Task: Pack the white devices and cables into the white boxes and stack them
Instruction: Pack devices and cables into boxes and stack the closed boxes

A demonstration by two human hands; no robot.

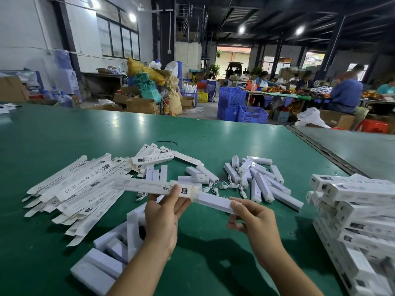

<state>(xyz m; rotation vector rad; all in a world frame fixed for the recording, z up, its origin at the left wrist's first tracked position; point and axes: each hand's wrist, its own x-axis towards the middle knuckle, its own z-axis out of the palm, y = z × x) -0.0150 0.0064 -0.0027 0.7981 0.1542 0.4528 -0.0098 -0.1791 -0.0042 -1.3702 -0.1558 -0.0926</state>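
My left hand [164,214] grips a long white box [149,186] above the green table, its open end facing right. My right hand [250,218] pinches a white bar device [213,200] whose left end sits in the box's mouth. A fan of flat, unfolded white boxes [79,186] lies at the left. Loose white devices [258,180] are piled at centre right, with white USB cables [228,186] beside them. Packed white boxes [359,218] are stacked at the right edge. More white devices [115,248] lie under my left forearm.
The green table [64,133] stretches far back, with a black cable tie [168,142] lying on it. A metal seam [320,149] divides it from a grey table at the right. Beyond stand blue crates [241,106], cardboard cartons and seated workers.
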